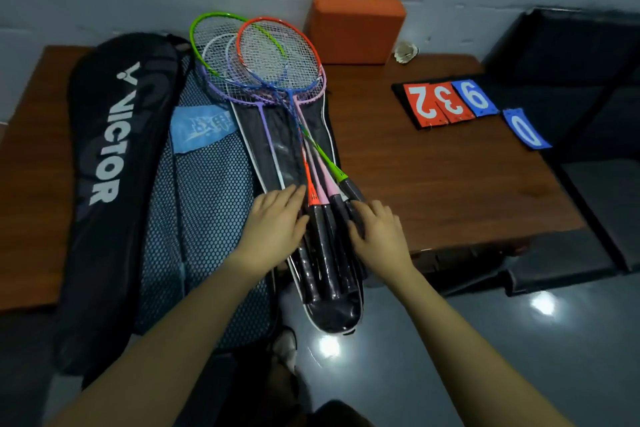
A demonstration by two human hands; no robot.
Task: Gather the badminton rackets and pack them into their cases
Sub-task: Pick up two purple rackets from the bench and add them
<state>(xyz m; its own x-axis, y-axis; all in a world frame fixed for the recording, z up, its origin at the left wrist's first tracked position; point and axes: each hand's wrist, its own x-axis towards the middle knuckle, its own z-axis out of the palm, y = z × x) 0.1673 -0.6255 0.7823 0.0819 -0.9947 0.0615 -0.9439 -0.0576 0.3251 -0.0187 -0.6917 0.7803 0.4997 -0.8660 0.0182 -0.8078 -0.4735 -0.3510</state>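
Two bare forearms reached into view from the bottom edge, one from the lower left corner and one from the lower right. No sleeve covered either arm as far as the picture showed them. The left hand [273, 224] and the right hand [379, 234] were both bare. Neither wrist carried a watch, band or bracelet, and no ring showed on any visible finger. Between the arms, lower down, part of a light-coloured shoe [285, 345] showed, worn on a foot. The dim patch beneath it was too dark and blurred to tell what clothing it was.
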